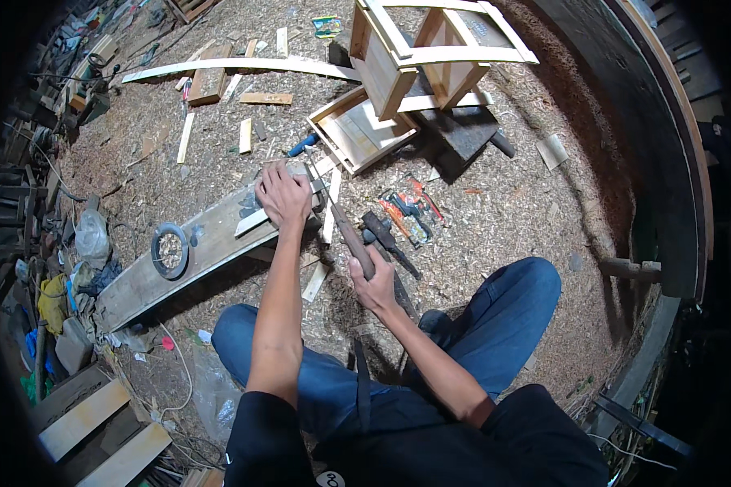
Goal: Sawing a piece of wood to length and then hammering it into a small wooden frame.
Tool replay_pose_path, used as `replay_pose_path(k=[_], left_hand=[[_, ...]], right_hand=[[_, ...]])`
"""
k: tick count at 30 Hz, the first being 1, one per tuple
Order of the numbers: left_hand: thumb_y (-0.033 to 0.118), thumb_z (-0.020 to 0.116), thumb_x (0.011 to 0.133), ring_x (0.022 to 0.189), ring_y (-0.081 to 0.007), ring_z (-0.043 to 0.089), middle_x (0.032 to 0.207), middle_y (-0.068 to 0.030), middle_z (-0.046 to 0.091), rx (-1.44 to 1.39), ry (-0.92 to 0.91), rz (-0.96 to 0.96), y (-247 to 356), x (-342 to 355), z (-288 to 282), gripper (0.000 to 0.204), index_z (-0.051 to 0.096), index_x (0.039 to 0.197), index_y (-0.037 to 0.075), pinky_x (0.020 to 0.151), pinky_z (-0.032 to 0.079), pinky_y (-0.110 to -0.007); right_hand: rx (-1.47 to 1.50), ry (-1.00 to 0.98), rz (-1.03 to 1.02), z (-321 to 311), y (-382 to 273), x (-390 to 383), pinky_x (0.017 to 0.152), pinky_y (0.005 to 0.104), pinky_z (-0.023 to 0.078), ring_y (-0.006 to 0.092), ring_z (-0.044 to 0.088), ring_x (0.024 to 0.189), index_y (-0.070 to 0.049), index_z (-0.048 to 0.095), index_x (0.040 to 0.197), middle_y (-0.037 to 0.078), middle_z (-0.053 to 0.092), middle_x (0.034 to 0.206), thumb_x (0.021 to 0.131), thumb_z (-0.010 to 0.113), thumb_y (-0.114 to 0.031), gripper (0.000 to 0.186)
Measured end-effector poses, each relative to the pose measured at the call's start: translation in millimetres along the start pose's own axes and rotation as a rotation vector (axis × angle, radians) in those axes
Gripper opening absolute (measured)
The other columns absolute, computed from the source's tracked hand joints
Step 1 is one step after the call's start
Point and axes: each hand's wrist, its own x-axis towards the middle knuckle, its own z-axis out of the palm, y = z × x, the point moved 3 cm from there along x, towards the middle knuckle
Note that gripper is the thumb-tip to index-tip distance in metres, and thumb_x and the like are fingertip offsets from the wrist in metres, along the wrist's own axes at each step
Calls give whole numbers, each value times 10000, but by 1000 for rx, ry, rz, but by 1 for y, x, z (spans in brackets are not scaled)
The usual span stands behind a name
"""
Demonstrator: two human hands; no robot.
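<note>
Near the far end of a long wooden bench (138, 290), my left hand (283, 195) presses down on a pale wooden strip (253, 221), fingers over it. The strip lies across the bench top, partly hidden under that hand. My right hand (374, 280) is closed round the brown handle of a narrow handsaw (351, 240). Its thin blade slants up and away beside my left hand, by the bench's end; whether the teeth touch the strip I cannot tell. Farther down the bench lies a grey ring (170, 251).
Right of the saw, a dark hammer-like tool (379, 231) and a colourful printed packet (413, 213) lie on shavings. Ahead are a shallow wooden tray (345, 162), a blue-handled tool (303, 145) and a wooden frame (398, 97). A large dark curved panel (666, 162) bounds the right.
</note>
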Motion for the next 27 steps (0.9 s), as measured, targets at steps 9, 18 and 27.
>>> replay_pose_path(k=[9, 18, 27], left_hand=[[248, 545, 808, 1189, -257, 507, 1193, -112, 587, 74, 3, 80, 4, -2, -8, 445, 561, 1218, 76, 1033, 333, -425], [277, 560, 814, 1202, -256, 496, 1196, -112, 582, 36, -89, 7, 5, 0, -8, 465, 543, 1228, 67, 1069, 297, -425], [286, 581, 784, 1139, -259, 505, 1122, -128, 590, 8, -5, 66, -3, -2, -3, 456, 556, 1166, 38, 1055, 308, -438]], right_hand=[[48, 63, 17, -3, -22, -3, 531, 359, 410, 168, 474, 554, 0, 599, 921, 106, 485, 604, 905, 613, -414, 415], [4, 42, 50, -23, -35, -16, 504, 343, 368, 122, 420, 536, 2, 587, 886, 62, 421, 554, 915, 620, -364, 369], [67, 58, 68, -18, -75, -3, 512, 333, 377, 113, 441, 547, 9, 593, 915, 66, 473, 593, 927, 624, -301, 312]])
